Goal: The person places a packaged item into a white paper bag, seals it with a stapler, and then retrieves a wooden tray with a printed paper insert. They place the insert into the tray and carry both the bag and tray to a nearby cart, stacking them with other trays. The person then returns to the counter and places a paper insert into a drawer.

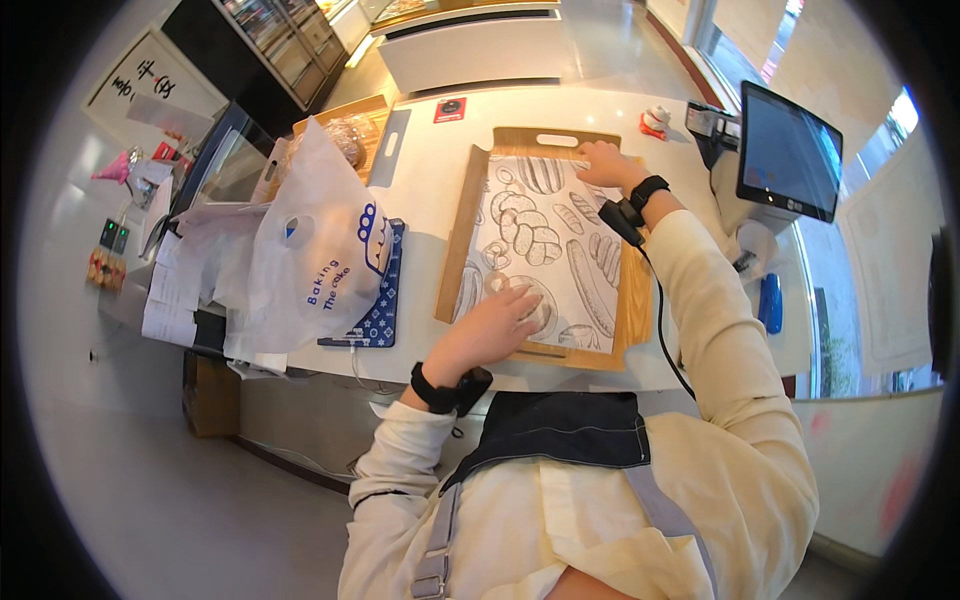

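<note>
A white counter (pixel 425 205) carries a wooden tray (pixel 637 290) at its middle. Left of that lies a blue patterned pad (pixel 380 325), partly covered by a plastic bag; a second wooden tray (pixel 376 118) sits far left. Along the far side are a red card (pixel 450 110) and a small red-and-white figurine (pixel 655 122); at right, a screen terminal (pixel 790 150) and a blue object (pixel 770 303).

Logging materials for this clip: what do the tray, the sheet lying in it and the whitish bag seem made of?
The tray looks like wood or wood-effect board, smooth-finished, from its brown grain. The sheet is probably matte paper: thin, flat and printed, no visible weave. The bag seems thin, frosted plastic, being cloudy, translucent and creased.
</note>
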`<control>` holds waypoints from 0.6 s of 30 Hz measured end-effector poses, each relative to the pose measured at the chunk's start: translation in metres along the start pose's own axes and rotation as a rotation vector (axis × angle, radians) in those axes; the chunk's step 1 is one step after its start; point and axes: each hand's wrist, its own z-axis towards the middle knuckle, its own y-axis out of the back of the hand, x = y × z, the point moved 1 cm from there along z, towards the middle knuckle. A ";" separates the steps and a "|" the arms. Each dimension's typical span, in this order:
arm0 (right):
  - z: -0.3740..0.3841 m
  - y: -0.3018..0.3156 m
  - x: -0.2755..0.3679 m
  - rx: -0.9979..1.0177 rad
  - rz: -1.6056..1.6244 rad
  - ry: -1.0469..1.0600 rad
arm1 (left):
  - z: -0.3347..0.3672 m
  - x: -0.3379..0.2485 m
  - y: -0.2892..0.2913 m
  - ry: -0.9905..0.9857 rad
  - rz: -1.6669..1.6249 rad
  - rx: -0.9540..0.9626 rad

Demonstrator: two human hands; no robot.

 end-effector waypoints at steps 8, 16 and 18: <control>0.040 -0.008 -0.010 0.185 0.165 -0.179 | -0.015 0.016 -0.029 0.195 -0.014 0.000; -0.026 0.029 0.063 0.167 0.285 0.409 | -0.021 0.008 -0.037 0.268 -0.037 -0.123; -0.070 0.029 0.093 0.281 0.204 0.423 | -0.025 0.008 -0.036 0.262 -0.080 -0.137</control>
